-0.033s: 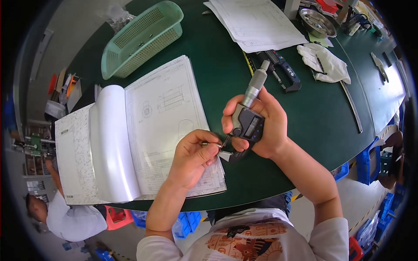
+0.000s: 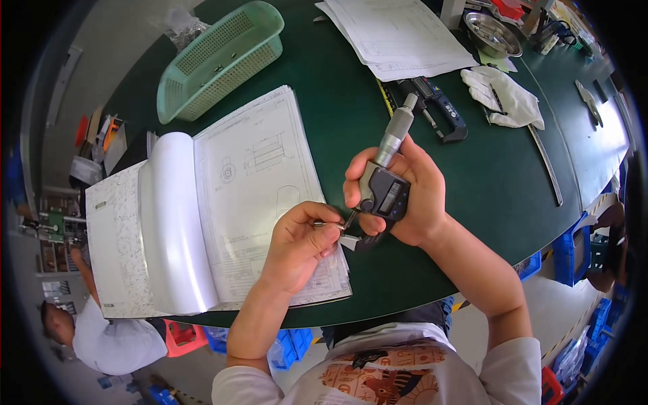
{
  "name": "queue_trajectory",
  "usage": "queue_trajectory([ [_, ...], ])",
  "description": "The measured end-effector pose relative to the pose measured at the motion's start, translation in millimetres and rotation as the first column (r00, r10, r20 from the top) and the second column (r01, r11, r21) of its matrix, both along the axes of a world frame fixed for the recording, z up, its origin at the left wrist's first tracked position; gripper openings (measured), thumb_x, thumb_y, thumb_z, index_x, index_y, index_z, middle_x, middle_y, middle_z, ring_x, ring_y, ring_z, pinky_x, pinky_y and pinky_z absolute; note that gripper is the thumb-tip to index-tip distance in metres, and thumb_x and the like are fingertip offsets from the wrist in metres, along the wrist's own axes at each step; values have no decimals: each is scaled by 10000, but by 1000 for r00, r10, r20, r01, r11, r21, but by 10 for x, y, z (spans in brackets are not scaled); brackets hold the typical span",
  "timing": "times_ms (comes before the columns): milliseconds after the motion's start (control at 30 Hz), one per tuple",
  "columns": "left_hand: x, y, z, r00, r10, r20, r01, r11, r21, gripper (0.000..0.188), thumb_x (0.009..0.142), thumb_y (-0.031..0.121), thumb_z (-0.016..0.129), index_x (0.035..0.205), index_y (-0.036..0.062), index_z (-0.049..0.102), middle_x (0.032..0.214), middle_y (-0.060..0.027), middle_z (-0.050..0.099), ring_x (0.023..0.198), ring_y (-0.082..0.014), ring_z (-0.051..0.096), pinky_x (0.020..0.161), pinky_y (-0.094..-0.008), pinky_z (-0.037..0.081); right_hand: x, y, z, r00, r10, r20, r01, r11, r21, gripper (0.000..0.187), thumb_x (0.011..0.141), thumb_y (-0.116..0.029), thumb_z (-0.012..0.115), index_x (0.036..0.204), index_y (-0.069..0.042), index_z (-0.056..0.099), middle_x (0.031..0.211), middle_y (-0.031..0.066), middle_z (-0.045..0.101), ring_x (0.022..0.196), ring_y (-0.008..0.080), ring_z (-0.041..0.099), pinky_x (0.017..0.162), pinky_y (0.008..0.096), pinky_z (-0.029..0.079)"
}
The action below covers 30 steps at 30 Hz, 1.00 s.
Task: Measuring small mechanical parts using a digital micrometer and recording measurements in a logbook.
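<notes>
My right hand [image 2: 420,192] is wrapped round a digital micrometer [image 2: 387,196], its silver thimble pointing away from me and its small display facing up. Between the thumb and fingers of my left hand [image 2: 300,246] is a small, thin metal part [image 2: 329,224], mostly covered by the fingertips. Its end sits at the gap between the micrometer's spindle and anvil; whether both faces touch it I cannot tell. Under my left hand lies an open binder of drawings [image 2: 253,162], with one plastic-covered page curled up.
On the green table [image 2: 337,121] are a pale green basket [image 2: 223,61] with small metal pieces, paper sheets [image 2: 405,34], a second micrometer [image 2: 439,111], a white glove [image 2: 506,98], a steel ruler [image 2: 545,165], a metal bowl [image 2: 493,35] and pliers [image 2: 589,103]. Another person [image 2: 111,334] is at lower left.
</notes>
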<state>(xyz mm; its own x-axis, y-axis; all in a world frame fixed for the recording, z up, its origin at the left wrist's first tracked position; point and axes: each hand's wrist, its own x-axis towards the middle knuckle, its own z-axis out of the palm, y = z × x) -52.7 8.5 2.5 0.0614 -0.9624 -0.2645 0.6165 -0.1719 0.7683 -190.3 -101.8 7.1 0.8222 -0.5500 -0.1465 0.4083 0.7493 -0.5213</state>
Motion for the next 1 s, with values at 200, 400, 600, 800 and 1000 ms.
queue_trajectory([
  [200,-9,5,5,999,-20,47,20,1000,0,153,743,21,609,872,12,528,795,-44,550,595,-75,460,524,-194,371,-12,-3,20,1000,15,-26,-15,999,33,633,830,-547,169,850,-13,509,690,156,536,376,176,420,368,262,387],
  [400,-11,13,12,997,-22,68,20,999,32,160,737,15,616,870,2,528,792,-38,544,586,-75,459,517,-189,368,-20,8,9,1000,24,15,-24,999,25,647,799,-579,249,840,3,528,677,118,565,470,155,501,400,231,396],
  [600,-10,12,15,997,-33,77,30,999,30,161,735,13,617,867,-3,527,795,-38,541,585,-77,460,518,-191,367,-18,16,10,1000,14,-26,-15,1000,-20,632,798,-592,287,824,-9,531,667,95,568,452,131,491,397,216,391],
  [800,-18,7,49,991,-52,122,49,998,26,165,759,50,584,891,-7,505,835,-57,530,590,-80,445,525,-199,362,-16,16,16,998,17,-53,-20,999,-46,623,796,-591,296,818,-17,534,660,81,566,442,118,481,394,209,383],
  [1000,-7,7,63,989,-89,121,83,995,53,177,794,112,542,906,-10,481,797,-46,504,585,-82,426,527,-204,357,-26,-3,0,999,-6,-33,4,999,-49,657,794,-613,253,813,-20,534,688,134,555,407,154,452,375,232,381],
])
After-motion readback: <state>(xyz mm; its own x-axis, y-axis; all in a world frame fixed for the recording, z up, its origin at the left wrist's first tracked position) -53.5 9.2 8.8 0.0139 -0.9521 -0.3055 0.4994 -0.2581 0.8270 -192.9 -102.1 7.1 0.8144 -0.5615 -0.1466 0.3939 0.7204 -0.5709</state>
